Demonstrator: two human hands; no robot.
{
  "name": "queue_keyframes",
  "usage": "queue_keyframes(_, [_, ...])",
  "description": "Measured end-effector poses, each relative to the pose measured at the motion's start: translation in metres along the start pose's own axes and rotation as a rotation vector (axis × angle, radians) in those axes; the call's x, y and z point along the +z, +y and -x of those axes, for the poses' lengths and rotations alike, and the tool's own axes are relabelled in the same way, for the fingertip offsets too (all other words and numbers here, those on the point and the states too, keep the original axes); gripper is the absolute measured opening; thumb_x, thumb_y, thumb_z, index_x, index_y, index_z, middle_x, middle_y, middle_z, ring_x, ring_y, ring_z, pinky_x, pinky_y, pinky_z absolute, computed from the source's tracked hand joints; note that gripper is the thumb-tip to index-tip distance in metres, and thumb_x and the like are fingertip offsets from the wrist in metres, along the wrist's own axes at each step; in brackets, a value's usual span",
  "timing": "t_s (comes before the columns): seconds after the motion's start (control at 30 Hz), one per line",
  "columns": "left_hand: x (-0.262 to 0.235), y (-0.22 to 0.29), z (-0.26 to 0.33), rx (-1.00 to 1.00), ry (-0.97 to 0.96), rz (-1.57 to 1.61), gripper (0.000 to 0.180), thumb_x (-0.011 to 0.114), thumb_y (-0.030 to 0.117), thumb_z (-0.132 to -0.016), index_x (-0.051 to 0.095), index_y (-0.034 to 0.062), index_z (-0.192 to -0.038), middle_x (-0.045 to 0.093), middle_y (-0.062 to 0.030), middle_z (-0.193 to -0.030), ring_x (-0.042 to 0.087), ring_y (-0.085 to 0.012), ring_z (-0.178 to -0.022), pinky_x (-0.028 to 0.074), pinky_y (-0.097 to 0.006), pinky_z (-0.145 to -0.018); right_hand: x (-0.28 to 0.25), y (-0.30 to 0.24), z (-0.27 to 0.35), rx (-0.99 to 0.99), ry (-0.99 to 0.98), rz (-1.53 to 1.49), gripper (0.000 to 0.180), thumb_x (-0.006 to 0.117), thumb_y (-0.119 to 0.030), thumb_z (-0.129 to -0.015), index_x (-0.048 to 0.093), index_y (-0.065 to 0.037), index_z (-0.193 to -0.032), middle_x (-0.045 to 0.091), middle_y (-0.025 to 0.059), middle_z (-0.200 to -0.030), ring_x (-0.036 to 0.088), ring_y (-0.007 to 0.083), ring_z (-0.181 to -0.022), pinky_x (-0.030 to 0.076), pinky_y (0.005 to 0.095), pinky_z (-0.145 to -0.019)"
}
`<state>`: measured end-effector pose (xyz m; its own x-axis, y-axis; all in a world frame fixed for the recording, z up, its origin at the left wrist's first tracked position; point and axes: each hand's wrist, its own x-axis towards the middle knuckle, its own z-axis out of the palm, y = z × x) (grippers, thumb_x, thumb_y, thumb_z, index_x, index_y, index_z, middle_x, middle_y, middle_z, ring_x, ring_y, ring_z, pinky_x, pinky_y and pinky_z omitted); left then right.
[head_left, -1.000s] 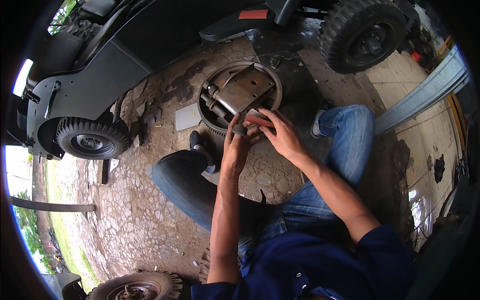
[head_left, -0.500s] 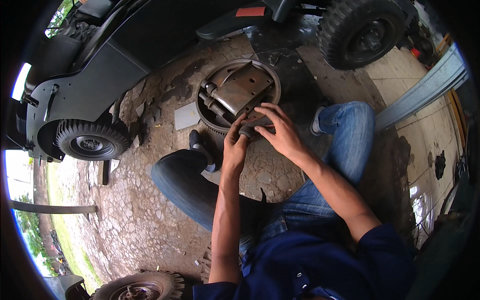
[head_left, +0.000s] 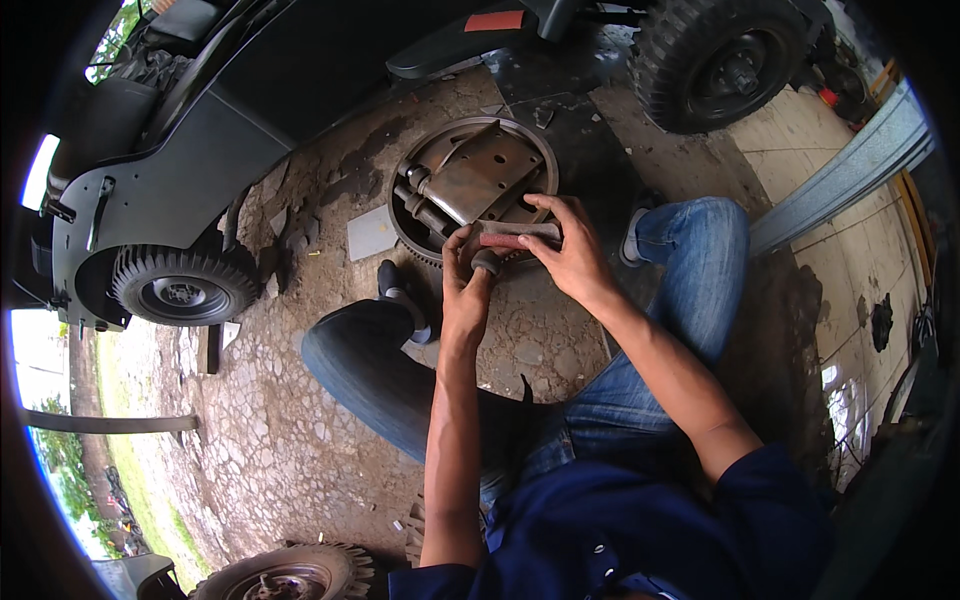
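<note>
My left hand (head_left: 466,285) is closed around a small dark metal part (head_left: 487,262) with a rounded end; the fingers hide the rest of it. In my right hand (head_left: 575,255), thumb and fingers pinch a folded strip (head_left: 510,238), grey-brown with a reddish face, that looks like sandpaper. Its left end reaches to the fingers of my left hand. Just beyond both hands, a round toothed metal ring (head_left: 397,222) lies on the ground. Inside it rests a worn metal plate (head_left: 475,185) with holes, beside a cylindrical metal piece (head_left: 428,213).
A dark green vehicle (head_left: 190,180) stands beyond, with a front tyre (head_left: 182,283) at left and another tyre (head_left: 720,75) at far right. A pale square tile (head_left: 371,233) lies left of the ring. Near the lower edge is a loose wheel (head_left: 280,575); a metal post (head_left: 840,185) stands at right.
My right hand has turned and lifted slightly, so the strip's reddish face now shows broadly. My left hand keeps its hold on the dark part, nearly in place.
</note>
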<state>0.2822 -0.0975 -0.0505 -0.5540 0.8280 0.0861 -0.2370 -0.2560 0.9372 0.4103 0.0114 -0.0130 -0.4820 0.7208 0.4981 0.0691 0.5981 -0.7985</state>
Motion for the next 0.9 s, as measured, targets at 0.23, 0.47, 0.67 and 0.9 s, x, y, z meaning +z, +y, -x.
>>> queue_keyframes(0.23, [-0.007, 0.003, 0.001, -0.173, 0.139, -0.09, 0.024, 0.042, 0.009, -0.098, 0.049, 0.0067, -0.121, 0.057, -0.0094, -0.109, 0.063, -0.0194, -0.098, 0.054, -0.035, -0.081, 0.0, 0.006, -0.002, 0.056, -0.043, -0.084, 0.015, 0.07, -0.002, -0.08, 0.065, -0.003, -0.094, 0.063, 0.01, -0.096, 0.062, 0.0254, -0.094, 0.048, 0.0351, -0.083])
queue_keyframes(0.47, [-0.011, -0.01, 0.002, -0.368, 0.029, -0.078, 0.028, 0.041, 0.011, -0.096, 0.051, 0.0057, -0.122, 0.054, -0.0073, -0.1, 0.056, -0.0145, -0.081, 0.05, -0.03, -0.073, 0.002, -0.001, 0.001, 0.045, -0.079, -0.09, 0.011, 0.068, -0.001, -0.081, 0.064, -0.003, -0.091, 0.063, 0.0089, -0.093, 0.063, 0.0243, -0.089, 0.05, 0.0342, -0.079])
queue_keyframes(0.67, [-0.01, 0.004, 0.003, -0.404, 0.037, 0.516, 0.029, 0.045, 0.018, -0.094, 0.05, 0.0098, -0.121, 0.055, -0.0071, -0.105, 0.059, -0.0217, -0.088, 0.052, -0.037, -0.075, 0.005, 0.005, 0.003, 0.058, -0.083, -0.103, 0.01, 0.067, -0.002, -0.082, 0.063, -0.002, -0.091, 0.064, 0.0098, -0.091, 0.064, 0.0236, -0.088, 0.051, 0.0333, -0.077])
queue_keyframes(0.9, [-0.014, 0.0, -0.002, -0.379, 0.261, 0.317, 0.036, 0.056, 0.039, -0.096, 0.06, 0.0036, -0.092, 0.058, -0.0052, -0.078, 0.061, -0.0185, -0.073, 0.051, -0.031, -0.066, 0.003, -0.003, 0.002, 0.189, -0.16, -0.145, 0.011, 0.065, -0.008, -0.087, 0.061, -0.001, -0.095, 0.067, 0.0118, -0.09, 0.066, 0.022, -0.086, 0.05, 0.033, -0.078])
